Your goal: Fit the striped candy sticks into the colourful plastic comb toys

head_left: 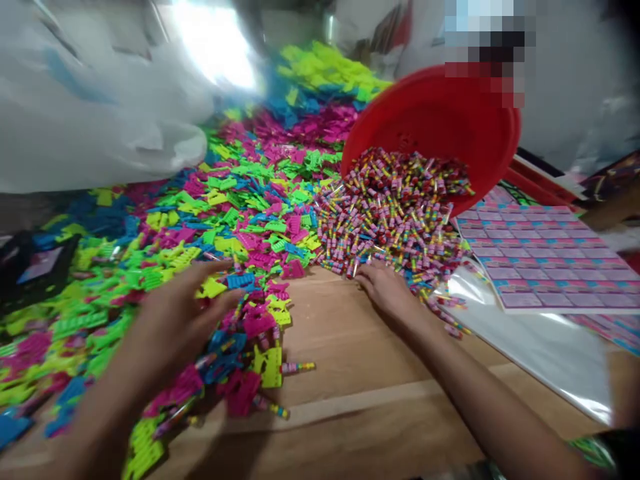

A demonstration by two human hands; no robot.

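My left hand hovers over a heap of small flat plastic pieces in green, pink, blue and yellow; its fingers are stretched toward them and blurred by motion. My right hand lies at the near edge of a pile of small striped candy-like sticks, fingers curled down among them. The sticks spill out of a tipped red plastic basin. A few loose sticks rest on the wooden table between my hands.
Printed sheets of pink and blue stickers lie at the right, with clear plastic film in front of them. Large white plastic bags stand at the back left. A dark object sits at the far left.
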